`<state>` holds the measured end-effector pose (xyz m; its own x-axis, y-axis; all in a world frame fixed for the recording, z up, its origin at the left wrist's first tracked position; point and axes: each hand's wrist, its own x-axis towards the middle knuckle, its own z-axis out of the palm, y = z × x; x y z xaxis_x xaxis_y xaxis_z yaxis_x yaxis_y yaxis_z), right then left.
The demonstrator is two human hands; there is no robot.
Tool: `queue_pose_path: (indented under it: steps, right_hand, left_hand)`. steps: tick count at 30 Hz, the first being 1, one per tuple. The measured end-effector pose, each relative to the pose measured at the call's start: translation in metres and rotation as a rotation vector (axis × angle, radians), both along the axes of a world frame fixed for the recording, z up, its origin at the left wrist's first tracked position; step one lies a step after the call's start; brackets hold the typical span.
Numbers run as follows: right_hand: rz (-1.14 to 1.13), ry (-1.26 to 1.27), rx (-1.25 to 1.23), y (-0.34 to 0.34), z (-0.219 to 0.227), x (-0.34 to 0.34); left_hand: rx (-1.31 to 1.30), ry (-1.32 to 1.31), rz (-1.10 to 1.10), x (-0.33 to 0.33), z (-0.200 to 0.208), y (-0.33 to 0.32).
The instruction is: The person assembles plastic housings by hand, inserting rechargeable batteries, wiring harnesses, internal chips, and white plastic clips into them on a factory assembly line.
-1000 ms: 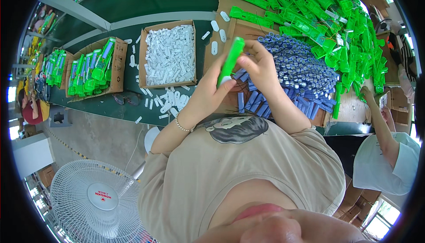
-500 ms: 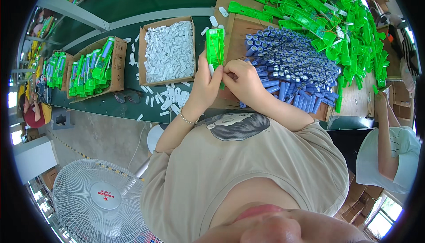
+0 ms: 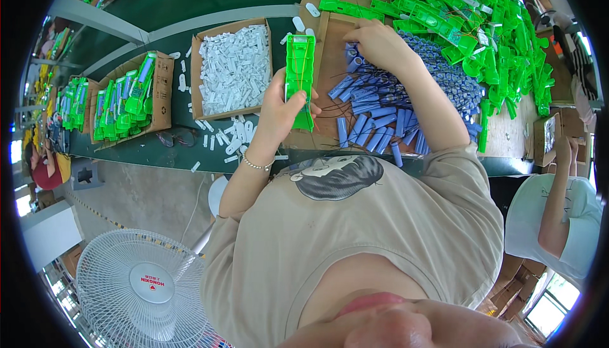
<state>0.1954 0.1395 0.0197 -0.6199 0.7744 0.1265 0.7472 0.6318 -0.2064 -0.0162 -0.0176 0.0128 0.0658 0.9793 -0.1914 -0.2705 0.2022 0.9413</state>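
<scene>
My left hand [image 3: 285, 108] grips a long green plastic housing [image 3: 299, 69] upright, its thumb across the lower part. Thin red and dark wires run along the housing's open inside. Over at the far left corner of a heap of blue cylindrical batteries [image 3: 438, 69], my right hand [image 3: 379, 42] has its fingers curled down onto the cells. What lies between those fingertips is hidden. Several loose batteries [image 3: 371, 135] lie spread on the cardboard below that hand.
Green housings [image 3: 438, 15] pile up behind and right of the batteries. To the left stands a cardboard box [image 3: 196, 85] of small white plastic parts, with more scattered beside it. Another box [image 3: 163, 97] holds filled green housings. A white fan [image 3: 149, 284] and a co-worker's arm [image 3: 558, 189] flank me.
My right hand has left the housing's wires and moved up and right to the battery heap. Several batteries have shifted left and toward me. The left hand still holds the housing, now slightly left.
</scene>
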Motion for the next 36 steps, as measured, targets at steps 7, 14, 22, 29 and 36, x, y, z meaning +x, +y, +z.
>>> queue_pose_path:
  steps: [7, 14, 22, 29, 36]
  right_hand:
    - [0.117, -0.157, -0.286, 0.014, 0.012, -0.002]
    - [0.175, -0.064, -0.144, 0.009, 0.003, -0.012]
    - [-0.081, 0.943, -0.426, -0.047, 0.043, -0.021]
    - [-0.062, 0.89, -0.547, -0.087, 0.039, -0.044]
    - [-0.013, 0.764, -0.008, -0.093, 0.023, -0.061]
  left_hand:
    - [0.049, -0.045, -0.049, -0.001, -0.003, -0.002]
    - [0.16, -0.038, -0.119, -0.001, -0.01, -0.004]
    - [0.12, -0.01, -0.074, 0.0, -0.007, -0.003]
    - [0.195, 0.177, -0.06, 0.011, -0.011, -0.002]
    - [0.248, 0.31, -0.028, 0.013, -0.008, -0.006]
